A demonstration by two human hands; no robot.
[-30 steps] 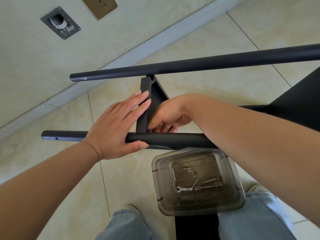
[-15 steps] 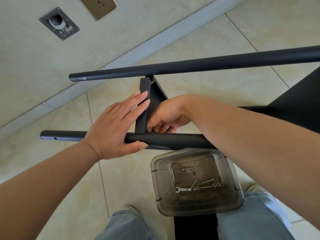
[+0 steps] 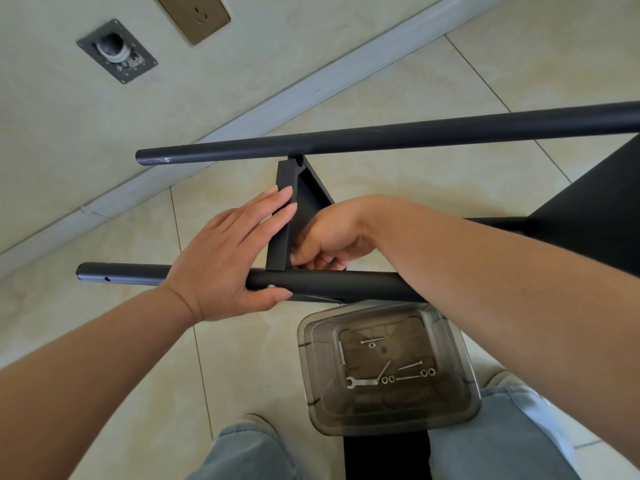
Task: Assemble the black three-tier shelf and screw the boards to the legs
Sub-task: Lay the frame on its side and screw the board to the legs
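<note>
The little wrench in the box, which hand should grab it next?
Probably the right hand. Its fingers are curled at the joint between the board and the near leg, close above the box holding the wrench. The left hand lies flat, steadying the board and leg.

Pale cream floor tiles (image 3: pixel 398 98) fill the frame, thin grout lines crossing. Upper left, a beige wall (image 3: pixel 52 133) meets a grey skirting board (image 3: pixel 277 95); a brass socket (image 3: pixel 194 15) sits beside a grey metal plate (image 3: pixel 117 51).
</note>
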